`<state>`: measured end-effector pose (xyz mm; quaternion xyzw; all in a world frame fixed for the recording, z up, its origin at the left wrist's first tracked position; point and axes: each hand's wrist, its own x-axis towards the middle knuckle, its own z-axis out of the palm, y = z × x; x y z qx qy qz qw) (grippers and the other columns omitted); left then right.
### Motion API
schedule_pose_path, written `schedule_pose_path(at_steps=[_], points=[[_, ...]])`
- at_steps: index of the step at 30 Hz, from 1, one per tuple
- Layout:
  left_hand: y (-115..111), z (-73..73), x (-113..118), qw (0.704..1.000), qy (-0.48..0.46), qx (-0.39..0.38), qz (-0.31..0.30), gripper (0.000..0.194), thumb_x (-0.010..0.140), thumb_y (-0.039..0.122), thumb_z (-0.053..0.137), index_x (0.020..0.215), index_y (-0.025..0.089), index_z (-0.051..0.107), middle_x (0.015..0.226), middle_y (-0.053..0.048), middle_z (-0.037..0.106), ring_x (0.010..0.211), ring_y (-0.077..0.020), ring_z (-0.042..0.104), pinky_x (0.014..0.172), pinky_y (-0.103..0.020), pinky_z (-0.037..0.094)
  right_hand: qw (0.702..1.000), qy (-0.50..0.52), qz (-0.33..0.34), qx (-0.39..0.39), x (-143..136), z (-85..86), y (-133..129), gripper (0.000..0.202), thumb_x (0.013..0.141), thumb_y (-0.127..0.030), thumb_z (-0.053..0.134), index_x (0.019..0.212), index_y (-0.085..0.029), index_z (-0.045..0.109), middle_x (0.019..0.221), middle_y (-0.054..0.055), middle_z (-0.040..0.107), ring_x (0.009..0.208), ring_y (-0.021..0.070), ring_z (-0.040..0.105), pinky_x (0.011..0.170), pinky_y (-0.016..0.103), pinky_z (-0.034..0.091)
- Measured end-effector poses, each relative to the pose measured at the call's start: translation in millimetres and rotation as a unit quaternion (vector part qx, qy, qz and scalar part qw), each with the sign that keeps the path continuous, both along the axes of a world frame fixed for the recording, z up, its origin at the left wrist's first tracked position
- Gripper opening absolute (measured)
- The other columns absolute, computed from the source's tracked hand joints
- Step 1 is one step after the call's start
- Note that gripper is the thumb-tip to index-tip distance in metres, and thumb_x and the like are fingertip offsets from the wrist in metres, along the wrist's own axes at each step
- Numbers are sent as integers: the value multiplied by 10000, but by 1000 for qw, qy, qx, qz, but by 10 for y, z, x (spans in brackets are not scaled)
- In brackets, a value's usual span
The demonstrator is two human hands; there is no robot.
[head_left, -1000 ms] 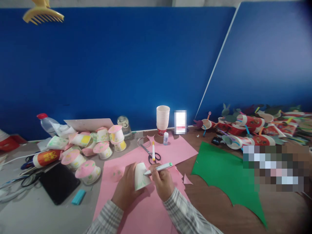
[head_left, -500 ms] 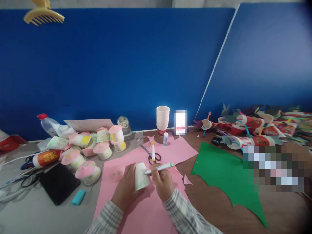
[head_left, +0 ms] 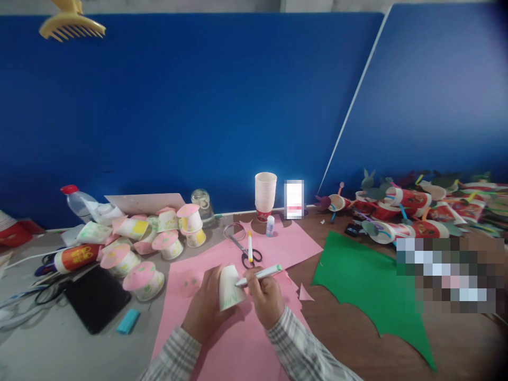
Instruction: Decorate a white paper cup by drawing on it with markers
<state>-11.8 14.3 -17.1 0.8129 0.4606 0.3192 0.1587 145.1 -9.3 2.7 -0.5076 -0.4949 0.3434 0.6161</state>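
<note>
Gripping the white paper cup (head_left: 229, 292) above the pink paper (head_left: 238, 344) near the tabletop's (head_left: 337, 330) front edge, the left hand (head_left: 207, 304) was partly closed; the right hand (head_left: 263, 296), fingers pinched, held the green marker (head_left: 262, 274) against it.

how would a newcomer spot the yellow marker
Find the big pink paper, then the scissors lying on it. The white marker with yellow ends rests at their handles; the similar green-ended marker is in the right hand.
</note>
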Motion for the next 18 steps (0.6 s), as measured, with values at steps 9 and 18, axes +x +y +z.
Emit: schedule_pose_path(at_steps=[9, 18], points=[[-3, 13, 8, 1000, 10, -2, 3, 841, 474, 424, 731, 1169, 277, 281, 1085, -32, 488, 1022, -264, 464, 832, -426, 453, 1000, 6, 4, -5, -1, -17, -6, 273, 734, -264, 471, 495, -181, 572, 396, -22, 518, 363, 152, 497, 351, 200, 384], [-5, 11, 7, 1000, 0, -8, 3, 848, 467, 434, 737, 1165, 273, 283, 1081, -38, 477, 1012, -264, 470, 830, -433, 454, 1000, 18, -2, -14, 7, -34, 12, 277, 723, -253, 483, 469, -183, 571, 398, -18, 541, 343, 145, 489, 330, 186, 348]])
